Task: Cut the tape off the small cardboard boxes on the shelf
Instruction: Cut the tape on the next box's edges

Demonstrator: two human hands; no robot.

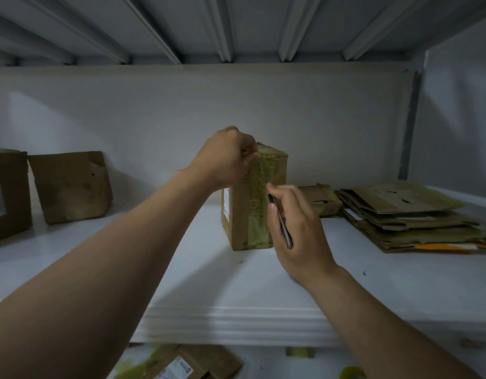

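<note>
Left hand pinches yellowish tape strip off upright brown cardboard box; right hand grips slim dark cutter; advise peeling steadily while bracing box.

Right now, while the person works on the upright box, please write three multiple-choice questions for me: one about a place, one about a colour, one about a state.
1. Where does the flattened cardboard stack lie?
A) right of the upright box
B) left of it
C) on top of it

2. The tape strip is:
A) yellowish
B) red
C) blue

3. The left hand:
A) hangs idle
B) pinches the tape strip
C) makes an empty fist

Key: A, the stack lies right of the box and the right hand; A, the strip looks yellow-green; B, its fingers grip the strip's top end.
</note>
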